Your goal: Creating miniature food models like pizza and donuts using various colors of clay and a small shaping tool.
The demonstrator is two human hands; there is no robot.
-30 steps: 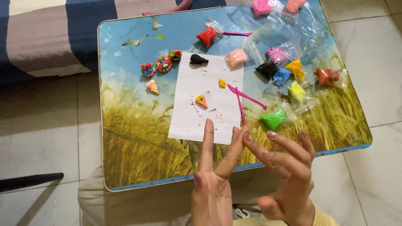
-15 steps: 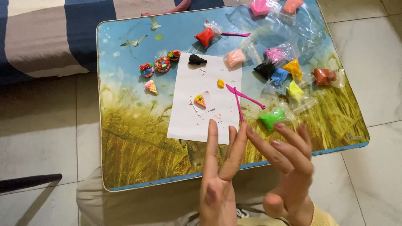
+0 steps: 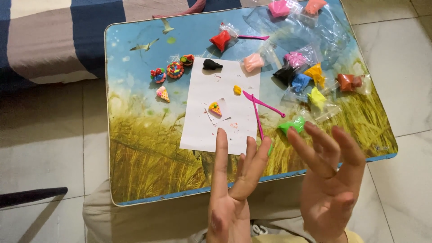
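Observation:
Both my hands are raised above the near edge of a small table [image 3: 135, 180] printed with a wheat field and sky. My left hand [image 3: 234, 189] points its fingers up and apart, its tips over the bottom edge of a white paper sheet [image 3: 211, 130]. My right hand [image 3: 330, 180] is spread, palm turned toward the left hand, and is apart from it. A sliver of green shows beside a left fingertip; I cannot tell whether it is held. On the paper lie a small clay pizza slice [image 3: 215, 108], a yellow lump [image 3: 237, 90] and two pink plastic tools [image 3: 258, 112].
Several bags of coloured clay lie at the table's right: green [image 3: 291, 126], yellow [image 3: 316, 96], blue [image 3: 299, 82], brown [image 3: 350, 82], red [image 3: 220, 40]. Small clay figures [image 3: 174, 69] sit at the left of the paper, a black lump [image 3: 211, 64] at its top. A striped bed [image 3: 49, 40] stands behind.
My hands were close together, fingers nearly touching; now the right hand has moved off to the right and its fingers have spread wider. The view has shifted slightly.

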